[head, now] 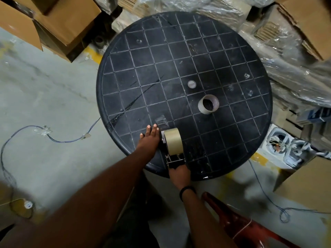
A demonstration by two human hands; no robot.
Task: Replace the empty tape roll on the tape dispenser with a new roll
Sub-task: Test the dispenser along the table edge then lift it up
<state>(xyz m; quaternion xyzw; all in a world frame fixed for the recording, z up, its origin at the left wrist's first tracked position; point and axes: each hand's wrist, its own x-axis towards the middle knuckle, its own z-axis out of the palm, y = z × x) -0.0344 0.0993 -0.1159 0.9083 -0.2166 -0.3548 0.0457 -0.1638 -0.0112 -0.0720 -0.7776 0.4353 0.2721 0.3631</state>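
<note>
The new tape roll (173, 141), tan and full, sits on the tape dispenser (172, 154) near the table's front edge, standing on edge with its round face turned left. The left hand (150, 138) lies flat against the roll's left side, fingers straight and pressed together, thumb spread out, gripping nothing; its forearm runs back down to the lower left. The right hand (179, 174) is curled around the dispenser's near end, at the very rim of the table, wrist bent and wearing a dark band (187, 190). The empty core (208, 104) stands well apart, near the middle of the round black table (232, 68), whose gridded top is otherwise mostly bare. Cardboard boxes (59, 20) and plastic-wrapped stacks (295, 81) crowd the far and right edges; open concrete floor (53, 104) lies to the left.
</note>
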